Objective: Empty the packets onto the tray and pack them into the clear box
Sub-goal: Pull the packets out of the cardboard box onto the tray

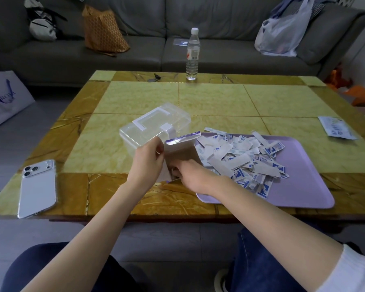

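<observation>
Yellow-and-brown stone-tile worktop (219,100), grey sofa (135,49) behind it. Left hand (147,163) pinches the top edge of the opened packet (180,150); right hand (193,175) is curled round its lower end. The packet is upright at the left rim of the lilac tray (299,178), with sachets (240,157) heaped on the tray. Clear box (156,127) just behind the left hand, lid on. Phone (38,186) near left, water bottle (192,55) at far edge, flat packet (336,128) far right. Orange bag (103,32) and plastic bag (282,36) on the sofa.
</observation>
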Action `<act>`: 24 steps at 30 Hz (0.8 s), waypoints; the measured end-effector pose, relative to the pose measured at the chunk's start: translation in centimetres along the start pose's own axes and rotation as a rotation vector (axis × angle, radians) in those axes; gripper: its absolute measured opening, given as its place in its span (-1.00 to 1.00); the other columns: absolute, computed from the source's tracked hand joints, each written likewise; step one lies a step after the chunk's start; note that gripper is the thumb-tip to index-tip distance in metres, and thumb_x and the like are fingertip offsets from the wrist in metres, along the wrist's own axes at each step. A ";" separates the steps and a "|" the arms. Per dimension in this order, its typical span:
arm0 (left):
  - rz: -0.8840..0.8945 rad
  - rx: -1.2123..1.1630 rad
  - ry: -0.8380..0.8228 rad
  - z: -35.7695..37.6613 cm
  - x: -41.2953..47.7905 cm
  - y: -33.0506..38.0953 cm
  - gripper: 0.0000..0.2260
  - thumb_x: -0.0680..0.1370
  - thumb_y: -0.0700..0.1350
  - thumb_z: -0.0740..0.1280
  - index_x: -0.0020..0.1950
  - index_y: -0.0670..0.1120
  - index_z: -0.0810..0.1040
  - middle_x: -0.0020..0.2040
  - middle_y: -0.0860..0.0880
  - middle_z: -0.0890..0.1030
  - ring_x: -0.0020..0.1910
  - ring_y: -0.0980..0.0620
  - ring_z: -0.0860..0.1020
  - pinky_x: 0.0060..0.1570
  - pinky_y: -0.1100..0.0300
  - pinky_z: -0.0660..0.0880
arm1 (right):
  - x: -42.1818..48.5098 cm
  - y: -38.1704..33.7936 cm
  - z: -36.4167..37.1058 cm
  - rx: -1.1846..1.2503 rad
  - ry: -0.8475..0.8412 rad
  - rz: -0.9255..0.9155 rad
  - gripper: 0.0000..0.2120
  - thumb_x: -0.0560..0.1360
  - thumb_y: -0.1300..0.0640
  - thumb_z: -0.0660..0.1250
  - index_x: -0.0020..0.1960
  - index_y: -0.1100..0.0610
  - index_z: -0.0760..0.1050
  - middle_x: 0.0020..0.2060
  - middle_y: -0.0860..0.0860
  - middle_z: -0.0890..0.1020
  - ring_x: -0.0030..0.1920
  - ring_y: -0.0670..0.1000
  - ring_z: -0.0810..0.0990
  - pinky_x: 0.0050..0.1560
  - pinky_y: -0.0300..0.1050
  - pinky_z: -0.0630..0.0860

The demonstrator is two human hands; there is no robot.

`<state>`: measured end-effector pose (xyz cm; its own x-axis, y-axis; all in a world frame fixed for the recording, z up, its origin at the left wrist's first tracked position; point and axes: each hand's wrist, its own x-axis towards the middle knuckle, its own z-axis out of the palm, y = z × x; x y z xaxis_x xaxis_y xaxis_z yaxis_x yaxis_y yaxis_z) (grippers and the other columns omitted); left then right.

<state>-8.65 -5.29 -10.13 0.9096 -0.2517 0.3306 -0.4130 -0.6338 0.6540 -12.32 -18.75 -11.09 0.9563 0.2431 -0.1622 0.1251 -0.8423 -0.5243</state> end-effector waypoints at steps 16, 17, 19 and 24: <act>-0.051 0.023 0.005 0.2 0.0 0.2 -0.87 0.44 -0.33 0.30 -0.22 -0.14 0.41 -0.33 -0.04 0.47 -0.27 -0.07 0.42 -0.37 0.26 0.28 | 0.9 -0.9 -0.3 0.063 0.005 0.050 -0.82 0.43 0.18 0.35 0.03 0.15 0.51 0.00 0.12 0.62 0.03 0.17 0.56 0.04 -0.05 0.50; -0.052 0.027 0.008 0.1 0.0 0.2 -0.87 0.44 -0.33 0.30 -0.22 -0.14 0.41 -0.33 -0.03 0.46 -0.27 -0.07 0.42 -0.38 0.20 0.24 | 0.8 -0.9 -0.3 0.070 0.010 0.054 -0.81 0.43 0.19 0.35 0.04 0.15 0.51 0.00 0.12 0.62 0.04 0.17 0.56 0.04 -0.04 0.50; -0.058 0.028 0.011 0.0 0.0 0.2 -0.86 0.44 -0.33 0.30 -0.22 -0.13 0.40 -0.35 0.00 0.45 -0.27 -0.07 0.42 -0.36 0.19 0.19 | 0.7 -1.1 -0.2 0.122 0.018 0.060 -0.77 0.44 0.24 0.33 0.09 0.18 0.49 0.03 0.14 0.61 0.07 0.17 0.55 0.06 -0.05 0.49; -0.085 0.032 0.021 -0.2 0.0 0.1 -0.86 0.45 -0.33 0.30 -0.22 -0.12 0.40 -0.39 0.10 0.39 -0.28 -0.04 0.41 -0.37 0.19 0.18 | 0.7 -1.5 -0.1 0.184 0.046 0.062 -0.78 0.44 0.29 0.31 0.08 0.22 0.53 0.01 0.15 0.63 0.04 0.15 0.56 -0.04 -0.14 0.41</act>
<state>-8.73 -5.26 -9.93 0.9400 -0.1812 0.2890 -0.3325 -0.6757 0.6579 -11.84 -17.39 -10.32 0.9722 0.1681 -0.1628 0.0195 -0.7515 -0.6594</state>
